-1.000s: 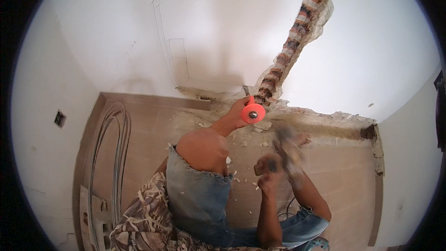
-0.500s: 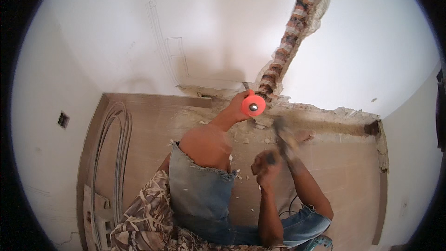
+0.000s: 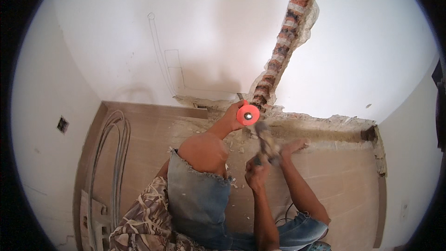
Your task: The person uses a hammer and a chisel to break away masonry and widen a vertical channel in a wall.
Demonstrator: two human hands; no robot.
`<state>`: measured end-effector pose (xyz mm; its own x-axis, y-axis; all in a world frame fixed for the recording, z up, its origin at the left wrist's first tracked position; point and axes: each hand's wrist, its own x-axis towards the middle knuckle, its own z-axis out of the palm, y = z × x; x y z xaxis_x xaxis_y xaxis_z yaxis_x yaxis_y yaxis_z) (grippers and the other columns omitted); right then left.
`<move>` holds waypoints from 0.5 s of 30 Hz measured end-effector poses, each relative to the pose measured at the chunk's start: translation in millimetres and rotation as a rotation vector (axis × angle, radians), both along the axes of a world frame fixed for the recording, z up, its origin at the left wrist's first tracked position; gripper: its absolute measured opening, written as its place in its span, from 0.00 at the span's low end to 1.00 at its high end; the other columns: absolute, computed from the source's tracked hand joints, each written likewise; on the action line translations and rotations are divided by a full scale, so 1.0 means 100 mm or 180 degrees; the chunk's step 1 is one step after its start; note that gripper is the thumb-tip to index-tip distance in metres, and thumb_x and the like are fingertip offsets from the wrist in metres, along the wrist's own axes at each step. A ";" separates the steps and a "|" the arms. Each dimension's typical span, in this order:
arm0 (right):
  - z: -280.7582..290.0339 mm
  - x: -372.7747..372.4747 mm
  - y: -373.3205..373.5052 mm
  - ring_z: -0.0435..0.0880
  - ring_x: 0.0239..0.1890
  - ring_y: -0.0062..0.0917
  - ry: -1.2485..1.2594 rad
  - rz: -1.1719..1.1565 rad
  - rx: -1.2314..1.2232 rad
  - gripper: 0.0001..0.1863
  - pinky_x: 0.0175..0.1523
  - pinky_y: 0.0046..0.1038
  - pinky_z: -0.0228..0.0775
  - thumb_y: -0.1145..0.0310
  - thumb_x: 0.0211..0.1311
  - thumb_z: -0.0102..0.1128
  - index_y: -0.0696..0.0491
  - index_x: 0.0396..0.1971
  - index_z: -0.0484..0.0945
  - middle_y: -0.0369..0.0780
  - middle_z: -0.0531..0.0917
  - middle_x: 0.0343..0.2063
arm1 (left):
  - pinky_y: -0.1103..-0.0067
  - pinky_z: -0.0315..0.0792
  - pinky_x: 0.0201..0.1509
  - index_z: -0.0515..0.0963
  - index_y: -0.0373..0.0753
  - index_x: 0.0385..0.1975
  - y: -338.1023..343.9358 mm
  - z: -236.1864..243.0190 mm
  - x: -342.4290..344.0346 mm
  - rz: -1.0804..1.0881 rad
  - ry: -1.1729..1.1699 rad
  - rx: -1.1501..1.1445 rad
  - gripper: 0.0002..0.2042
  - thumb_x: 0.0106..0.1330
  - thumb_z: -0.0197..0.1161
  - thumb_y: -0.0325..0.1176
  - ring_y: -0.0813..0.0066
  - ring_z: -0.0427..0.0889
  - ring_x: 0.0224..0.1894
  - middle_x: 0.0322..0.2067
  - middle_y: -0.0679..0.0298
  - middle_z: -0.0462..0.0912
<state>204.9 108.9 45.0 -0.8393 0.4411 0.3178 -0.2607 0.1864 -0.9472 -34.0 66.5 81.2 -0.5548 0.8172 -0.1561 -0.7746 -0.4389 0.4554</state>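
My left hand point(image 3: 231, 117) grips a chisel with a round orange hand guard point(image 3: 247, 114), its tip set at the foot of a chased channel of bare brick point(image 3: 283, 42) in the white wall. My right hand point(image 3: 257, 173) is closed on a hammer point(image 3: 265, 143), whose blurred head sits just below the orange guard. My bent left knee point(image 3: 203, 151) in cut-off denim shorts lies under the left arm, and my bare right foot point(image 3: 293, 146) rests on the floor beside the hammer.
Broken plaster and rubble point(image 3: 320, 128) line the base of the wall. A bundle of grey cables point(image 3: 114, 158) loops along the tiled floor point(image 3: 344, 181) at left. A small dark socket opening point(image 3: 62, 124) sits in the left wall. Pencil lines point(image 3: 162, 56) mark the white wall.
The hammer has swung up from lower right toward the orange guard. My left hand and the chisel have stayed at the foot of the channel.
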 end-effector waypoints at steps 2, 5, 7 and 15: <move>0.27 0.12 -0.11 0.67 0.17 0.19 0.0433 -0.0437 0.0238 0.29 0.22 0.22 0.59 0.40 0.59 0.43 0.56 0.19 0.66 0.37 0.69 0.16 | 0.66 0.74 0.40 0.69 0.44 0.28 0.08 0.06 0.06 0.0100 -0.0605 -0.0023 0.09 0.66 0.46 0.39 0.68 0.75 0.31 0.28 0.64 0.74; 0.24 0.04 -0.17 0.65 0.17 0.20 0.0661 -0.0783 0.1042 0.27 0.22 0.24 0.58 0.43 0.60 0.43 0.55 0.20 0.67 0.35 0.68 0.14 | 0.67 0.74 0.42 0.68 0.44 0.29 0.03 -0.24 -0.02 0.0500 0.2183 -0.0622 0.08 0.66 0.45 0.38 0.69 0.75 0.31 0.27 0.66 0.74; 0.14 0.00 -0.08 0.64 0.18 0.20 0.0729 -0.1087 0.1728 0.24 0.23 0.25 0.57 0.46 0.60 0.44 0.55 0.22 0.67 0.35 0.68 0.14 | 0.68 0.74 0.42 0.68 0.44 0.29 0.07 -0.17 0.01 0.0301 0.1099 -0.0360 0.08 0.67 0.44 0.38 0.70 0.75 0.32 0.27 0.66 0.74; -0.64 -0.13 0.05 0.65 0.15 0.17 -0.0650 -0.0288 -0.0390 0.28 0.21 0.23 0.57 0.43 0.60 0.43 0.56 0.18 0.65 0.34 0.67 0.12 | 0.71 0.73 0.36 0.70 0.42 0.30 0.06 -0.39 0.09 0.0222 0.0624 -0.0342 0.10 0.67 0.45 0.40 0.71 0.74 0.31 0.27 0.66 0.73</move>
<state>191.8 114.3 -19.3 -0.8360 0.5421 0.0854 -0.0492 0.0809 -0.9955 -24.8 72.3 42.5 -0.6378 0.7602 -0.1238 -0.6361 -0.4292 0.6412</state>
